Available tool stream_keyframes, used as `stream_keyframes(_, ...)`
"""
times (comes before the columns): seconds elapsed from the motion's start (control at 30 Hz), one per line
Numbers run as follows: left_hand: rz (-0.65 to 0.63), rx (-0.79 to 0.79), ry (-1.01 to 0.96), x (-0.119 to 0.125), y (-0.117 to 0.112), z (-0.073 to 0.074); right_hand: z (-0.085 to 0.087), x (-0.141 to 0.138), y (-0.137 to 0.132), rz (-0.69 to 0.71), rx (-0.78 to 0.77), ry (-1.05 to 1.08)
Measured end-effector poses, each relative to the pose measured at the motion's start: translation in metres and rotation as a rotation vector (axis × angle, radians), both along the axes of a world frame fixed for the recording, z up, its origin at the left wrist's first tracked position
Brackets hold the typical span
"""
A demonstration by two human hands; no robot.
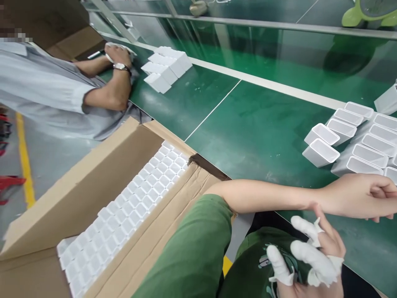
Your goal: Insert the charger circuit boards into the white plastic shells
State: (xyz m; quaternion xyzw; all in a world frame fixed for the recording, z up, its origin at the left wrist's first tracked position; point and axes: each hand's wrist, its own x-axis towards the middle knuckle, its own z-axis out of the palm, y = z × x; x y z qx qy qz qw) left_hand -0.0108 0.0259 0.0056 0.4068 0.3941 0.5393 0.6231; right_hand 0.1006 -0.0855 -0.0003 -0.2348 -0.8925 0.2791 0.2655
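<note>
My left hand [362, 194] reaches across the green conveyor belt [248, 124] at the right edge, bare, its fingers curled in loosely with nothing showing in them. It lies just in front of a cluster of white open-topped plastic cases [350, 140]. My right hand [313, 256] is below it at the bottom of the view, wearing white finger cots, fingers spread and holding nothing. One covered fingertip touches the underside of my left wrist.
A large open cardboard box [102, 178] at my left holds tight rows of white cases [130, 207]. A co-worker in a grey shirt [46, 91] leans on the belt at top left, with a stack of white cases [166, 68] beside that person's hands.
</note>
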Motion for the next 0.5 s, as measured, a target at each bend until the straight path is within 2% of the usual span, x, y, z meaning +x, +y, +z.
stream_keyframes(0.07,-0.002,-0.006,-0.007,0.0,-0.001,0.002,0.0,0.0,0.001,-0.013,-0.009,-0.021)
stream_keyframes(0.17,0.003,-0.041,-0.031,-0.001,0.0,0.008,0.0,-0.002,0.0,0.118,0.007,-0.016)
stream_keyframes(0.23,-0.014,-0.116,-0.082,-0.005,0.003,0.017,0.002,-0.003,-0.003,0.136,-0.082,0.011)
stream_keyframes(0.33,-0.191,-0.273,-0.297,-0.02,0.006,0.037,0.009,-0.001,-0.007,0.026,-0.284,0.041)
stream_keyframes(0.4,-0.297,-0.315,-0.467,-0.033,0.006,0.051,0.012,-0.001,-0.008,-0.052,-0.353,0.114)
stream_keyframes(0.5,-0.253,-0.278,-0.632,-0.052,0.004,0.065,0.008,-0.005,-0.007,0.031,-0.347,0.215)
